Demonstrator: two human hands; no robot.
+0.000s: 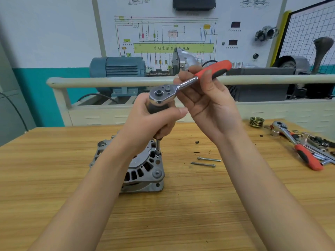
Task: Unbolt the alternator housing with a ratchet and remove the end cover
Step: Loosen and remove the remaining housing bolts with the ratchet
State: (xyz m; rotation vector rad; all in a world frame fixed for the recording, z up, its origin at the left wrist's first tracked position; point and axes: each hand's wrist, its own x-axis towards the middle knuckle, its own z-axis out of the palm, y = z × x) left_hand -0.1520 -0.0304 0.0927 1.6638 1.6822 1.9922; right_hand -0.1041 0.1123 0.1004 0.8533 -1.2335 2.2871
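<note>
head view: left hand [155, 122] grip clamped on driver handle [156, 108]; right hand [208, 98] grip clamped on ratchet [190, 81].

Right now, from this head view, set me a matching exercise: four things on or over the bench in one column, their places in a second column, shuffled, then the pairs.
Things:
1. ratchet
2. alternator
3. loose bolts
4. brass pulley

Places:
A. lying side by side on the wooden bench, right of the alternator
B. held up in the right hand, head gripped by the left hand
C. at the bench's far right edge, beside a second ratchet
D. under the left forearm, with an extension and socket on one bolt

Pairs: 1-B, 2-D, 3-A, 4-C
</note>
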